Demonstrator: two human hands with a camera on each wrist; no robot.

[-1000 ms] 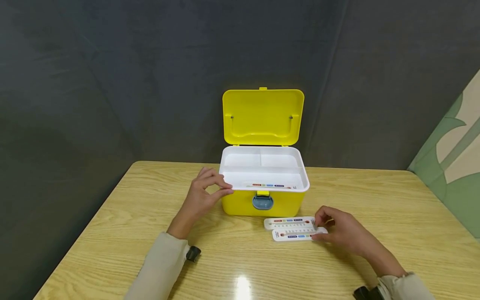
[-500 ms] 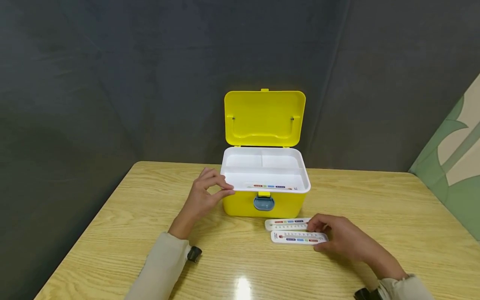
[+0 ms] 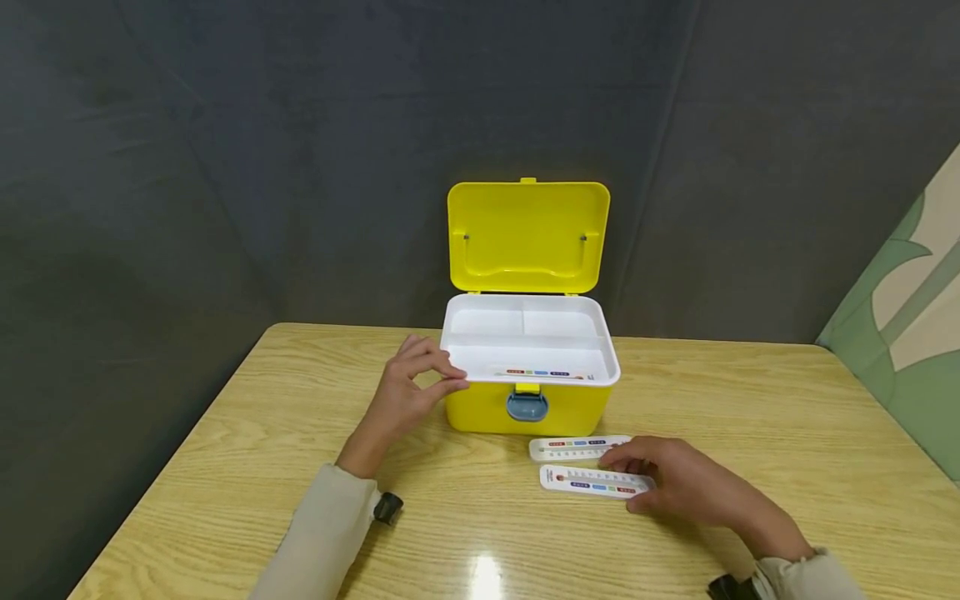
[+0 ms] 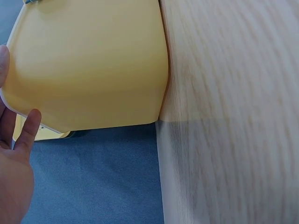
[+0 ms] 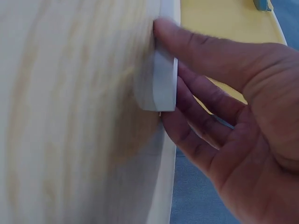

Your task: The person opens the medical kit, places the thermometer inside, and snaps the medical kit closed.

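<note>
A yellow storage box (image 3: 480, 408) with its lid raised holds a white divided tray (image 3: 525, 337). In the tray's front compartment lies a thermometer card (image 3: 547, 374). My left hand (image 3: 405, 392) pinches the rim at the box's front left corner between thumb and fingers. Two white strip thermometers lie on the table before the box, side by side with a narrow gap. My right hand (image 3: 675, 479) grips the right end of the nearer thermometer (image 3: 592, 481), thumb on its near edge. Its fingers partly cover the farther thermometer (image 3: 566, 450).
Behind the box, the raised lid (image 3: 528, 233) stands in front of a dark cloth backdrop (image 3: 300, 167). A grey-blue latch (image 3: 527, 407) hangs on the box front. The wooden table (image 3: 262, 433) extends to both sides, with a patterned panel (image 3: 915, 333) at the right.
My right hand has drawn the nearer thermometer slightly toward me, widening the gap to the farther one, and its fingers have shifted left. My left hand has stayed at the box rim.
</note>
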